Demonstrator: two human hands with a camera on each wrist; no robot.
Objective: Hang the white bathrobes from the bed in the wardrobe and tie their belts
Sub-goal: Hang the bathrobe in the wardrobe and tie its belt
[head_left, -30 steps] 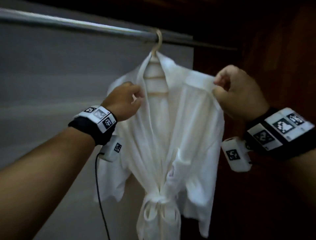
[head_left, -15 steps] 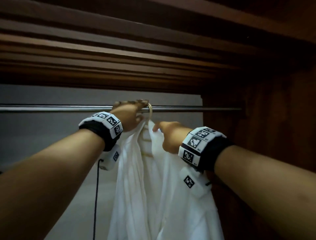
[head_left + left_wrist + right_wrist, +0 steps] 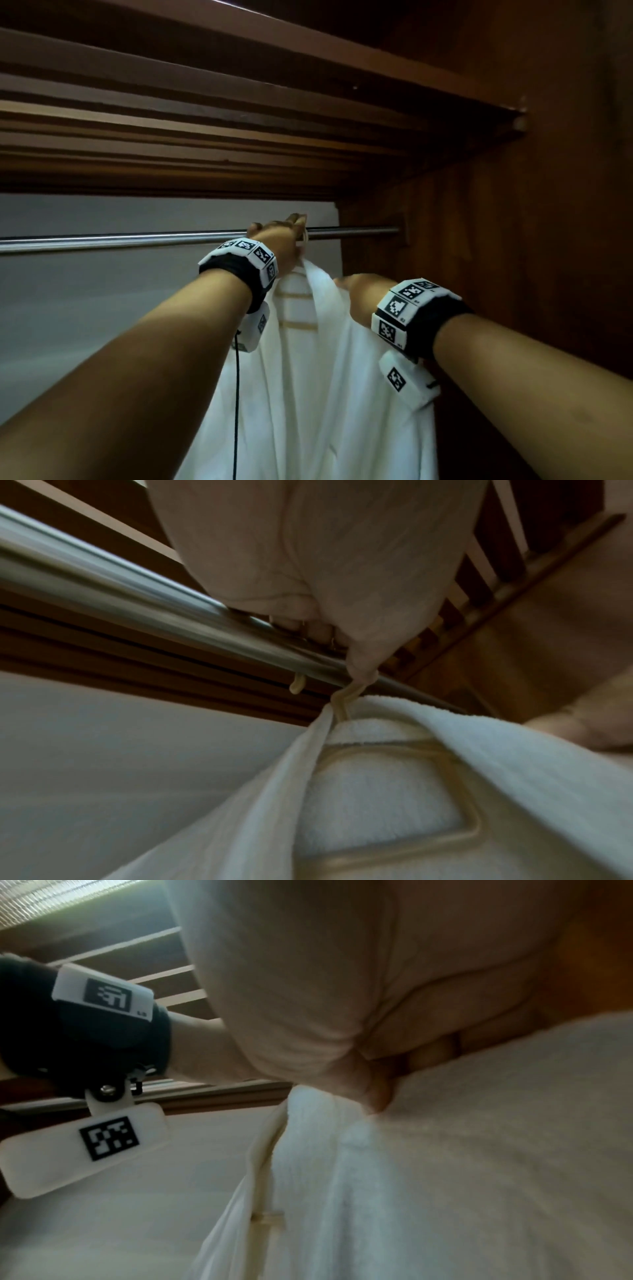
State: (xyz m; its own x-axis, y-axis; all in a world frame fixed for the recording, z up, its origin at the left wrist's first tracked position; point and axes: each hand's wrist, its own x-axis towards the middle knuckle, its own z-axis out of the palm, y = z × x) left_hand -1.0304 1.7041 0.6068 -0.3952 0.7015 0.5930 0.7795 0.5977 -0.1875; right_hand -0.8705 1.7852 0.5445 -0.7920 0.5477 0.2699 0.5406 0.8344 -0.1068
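One white bathrobe (image 3: pixel 308 394) on one hanger (image 3: pixel 346 699), hooked over wardrobe rail (image 3: pixel 102 240). Your left hand (image 3: pixel 279 240) grips hanger hook at rail. Your right hand (image 3: pixel 359 294) pinches robe shoulder, just right of collar.

Head view upward at the rail (image 3: pixel 137 240); wrist views close beneath (all sharing the bathrobe (image 3: pixel 308 394)).

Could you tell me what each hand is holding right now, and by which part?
Left hand grips the hanger by its hook at the rail; right hand pinches the bathrobe at the collar.
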